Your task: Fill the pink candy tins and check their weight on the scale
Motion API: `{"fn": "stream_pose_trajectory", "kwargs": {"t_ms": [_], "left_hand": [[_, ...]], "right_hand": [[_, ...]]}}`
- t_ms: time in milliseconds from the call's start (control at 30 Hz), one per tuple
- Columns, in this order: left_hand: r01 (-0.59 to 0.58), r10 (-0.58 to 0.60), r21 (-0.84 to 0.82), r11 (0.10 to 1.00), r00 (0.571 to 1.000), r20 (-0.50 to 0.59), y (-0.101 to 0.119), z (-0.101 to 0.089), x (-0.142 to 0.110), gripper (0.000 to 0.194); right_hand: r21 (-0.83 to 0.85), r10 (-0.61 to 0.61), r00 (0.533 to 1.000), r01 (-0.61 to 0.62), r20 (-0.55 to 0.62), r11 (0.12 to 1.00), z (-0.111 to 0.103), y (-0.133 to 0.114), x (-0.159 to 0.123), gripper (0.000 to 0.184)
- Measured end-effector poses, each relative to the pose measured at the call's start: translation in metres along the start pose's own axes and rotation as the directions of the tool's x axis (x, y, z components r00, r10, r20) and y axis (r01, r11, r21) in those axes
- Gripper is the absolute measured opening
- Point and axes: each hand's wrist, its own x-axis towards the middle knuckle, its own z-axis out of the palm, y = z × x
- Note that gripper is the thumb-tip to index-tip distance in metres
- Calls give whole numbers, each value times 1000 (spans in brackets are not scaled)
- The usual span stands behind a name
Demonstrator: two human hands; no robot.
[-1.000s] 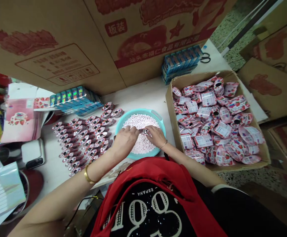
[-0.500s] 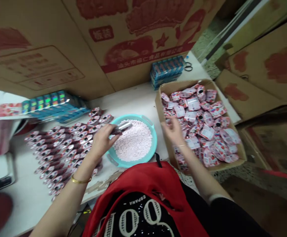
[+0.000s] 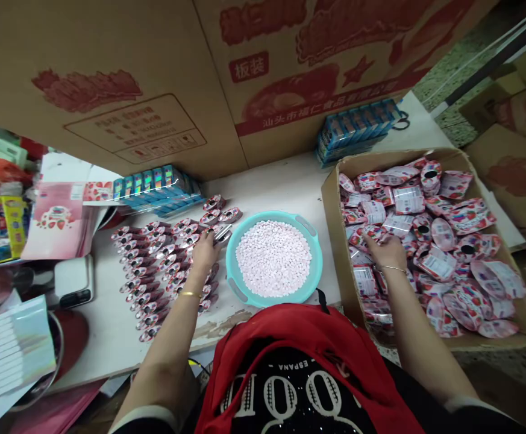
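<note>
I have the table (image 3: 285, 187) before me, with a round teal plastic basin (image 3: 232, 265) of pale pink candies (image 3: 273, 258) at its centre. Rows of small red-and-silver pouches (image 3: 154, 265) lie left of it. A brown cardboard tray (image 3: 335, 229) of printed strawberry pouches (image 3: 443, 241) sits right, and stacked blue boxed packs (image 3: 357, 123) stand behind.

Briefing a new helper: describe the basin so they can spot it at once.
On the white table, find the cardboard carton of pink pouches. Just left of it sits the basin, the only round turquoise thing there, heaped with pale pink pellets.
</note>
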Motion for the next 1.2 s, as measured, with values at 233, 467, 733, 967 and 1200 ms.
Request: {"fn": "stream_pose_trajectory", "kwargs": {"t_ms": [233, 467, 733, 967, 1200], "left_hand": [[-305, 302, -125, 944, 952, -40, 32, 4, -11, 35], [-541, 561, -160, 826, 819, 124, 125, 60, -5, 29], [-616, 701, -344, 709, 672, 239, 118, 92, -57, 26], [-530, 692, -537, 657, 706, 149, 116, 80, -78, 38], [-549, 678, -560, 621, 735, 31, 88, 1, -68, 29]], "right_hand": [[509, -84, 908, 305, -411, 805, -21, -15, -22, 61], [843, -621, 710, 70, 333, 533, -61, -67, -95, 50], [766, -744, 216, -27, 632, 642, -66, -41, -154, 48], [764, -665, 651, 196, 367, 615, -31, -36, -149, 34], [419, -759, 645, 668, 85, 615, 7, -54, -133, 29]]}}
